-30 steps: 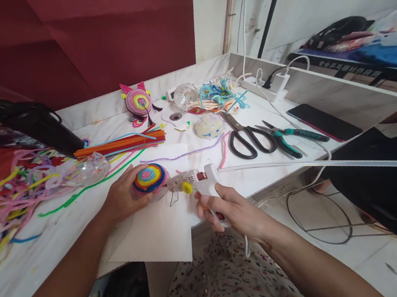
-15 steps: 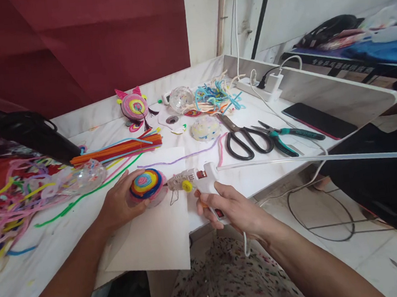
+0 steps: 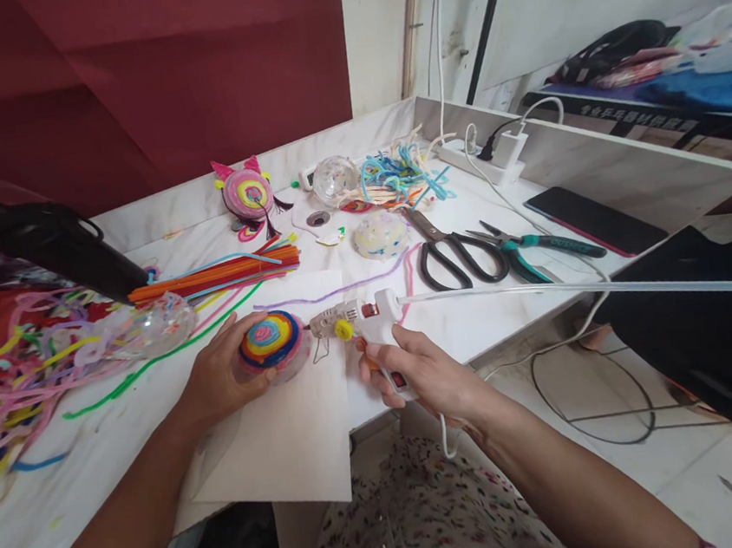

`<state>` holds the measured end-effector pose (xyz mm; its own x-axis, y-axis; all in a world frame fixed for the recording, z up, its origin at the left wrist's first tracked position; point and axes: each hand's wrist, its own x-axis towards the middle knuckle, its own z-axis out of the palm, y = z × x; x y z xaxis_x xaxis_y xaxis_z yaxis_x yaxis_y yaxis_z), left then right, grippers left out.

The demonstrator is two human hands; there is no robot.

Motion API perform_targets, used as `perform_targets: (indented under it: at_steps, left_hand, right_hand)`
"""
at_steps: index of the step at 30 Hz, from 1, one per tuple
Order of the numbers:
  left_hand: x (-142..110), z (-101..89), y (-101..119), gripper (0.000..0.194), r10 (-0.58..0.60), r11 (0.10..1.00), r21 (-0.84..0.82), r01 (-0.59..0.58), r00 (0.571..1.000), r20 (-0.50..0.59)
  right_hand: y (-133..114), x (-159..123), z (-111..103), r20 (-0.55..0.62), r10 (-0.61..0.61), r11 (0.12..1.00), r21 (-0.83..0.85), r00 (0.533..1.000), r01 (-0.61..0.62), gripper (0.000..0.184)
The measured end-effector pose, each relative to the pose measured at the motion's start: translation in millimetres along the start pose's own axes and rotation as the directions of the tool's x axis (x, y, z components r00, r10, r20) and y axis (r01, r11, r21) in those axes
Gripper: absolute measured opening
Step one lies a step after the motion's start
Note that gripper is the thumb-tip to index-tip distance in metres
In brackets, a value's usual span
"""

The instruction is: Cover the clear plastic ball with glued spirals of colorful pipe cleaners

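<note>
Cupping the coiled dome [image 3: 269, 338] in our left hand [image 3: 219, 372], we hold its banded face upward, low over the paper sheet [image 3: 286, 452] near the front of the table. Our right hand [image 3: 425, 372] is wrapped round the white glue gun [image 3: 382, 333], fingers at its orange trigger, with the nozzle at the dome's right side; whether the two touch we cannot tell. Among the containers, a clear ball [image 3: 335, 179] at the back and a clear shell [image 3: 165, 323] at the left show coloured specks, in or on the plastic we cannot say, and a pale speckled dome [image 3: 380, 235] sits between the ball and the scissors [image 3: 462, 259]. On the marbled tabletop [image 3: 365, 387] we also see a pink eared figure [image 3: 248, 195], a bundle of orange stems [image 3: 222, 274], a tangle of fuzzy stems [image 3: 16, 372], pliers [image 3: 536, 243] and a phone [image 3: 596, 219]. A dark red panel [image 3: 206, 64] stands behind, and a power strip [image 3: 481, 161] lies by the raised side board [image 3: 628, 155]. The front edge runs just beyond our right hand, and the glue stick [image 3: 570, 289] reaches out past it. White surface shows between the purple stem [image 3: 329, 295] and our glue gun, giving some room there, while the stem tangle crowds the left.
</note>
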<state>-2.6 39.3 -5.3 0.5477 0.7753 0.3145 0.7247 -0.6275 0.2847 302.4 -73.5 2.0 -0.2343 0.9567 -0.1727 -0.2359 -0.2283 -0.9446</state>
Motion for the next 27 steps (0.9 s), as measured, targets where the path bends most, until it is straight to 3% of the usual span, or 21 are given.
perform_targets:
  at_steps: [4, 17, 27]
  left_hand:
    - [2, -4.9, 4, 0.064, 0.003, 1.0, 0.003, -0.003, 0.999, 0.049]
    - [4, -9.7, 5, 0.061, 0.013, 0.999, 0.03, -0.014, 0.999, 0.04]
    - [0, -1.2, -1, 0.064, 0.011, 0.998, 0.057, -0.011, 1.0, 0.006]
  right_hand:
    - [-3, -5, 1, 0.014, 0.03, 0.999, -0.022, 0.999, -0.029, 0.026]
    - [-6, -7, 2, 0.001, 0.038, 0.998, -0.057, 0.999, -0.038, 0.03]
    - [-9, -12, 4, 0.005, 0.071, 0.993, -0.095, 0.997, -0.071, 0.03]
